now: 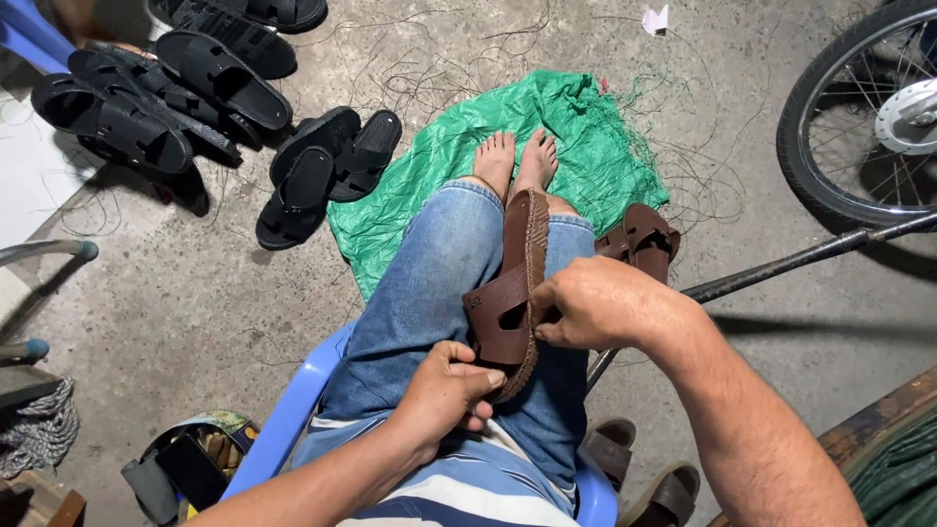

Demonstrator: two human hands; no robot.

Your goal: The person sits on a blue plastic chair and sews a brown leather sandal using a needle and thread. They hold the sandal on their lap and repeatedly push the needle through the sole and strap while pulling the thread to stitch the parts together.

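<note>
A brown leather sandal (517, 283) stands on its edge between my knees, sole facing right. My left hand (447, 388) grips its near end from below, thumb pressed against the sole rim. My right hand (593, 303) is closed over the strap and the sole's side. A second brown sandal (644, 239) lies on the floor beside my right leg. I sit on a blue plastic chair (293, 410), with bare feet (515, 161) on a green woven sack (576, 146).
Several black sandals (176, 98) are piled at the upper left, one pair (327, 166) beside the sack. A bicycle wheel (859, 117) and a dark metal rod (781, 265) are at the right. More brown sandals (644, 478) lie under the chair. A tool pouch (190, 464) sits at lower left.
</note>
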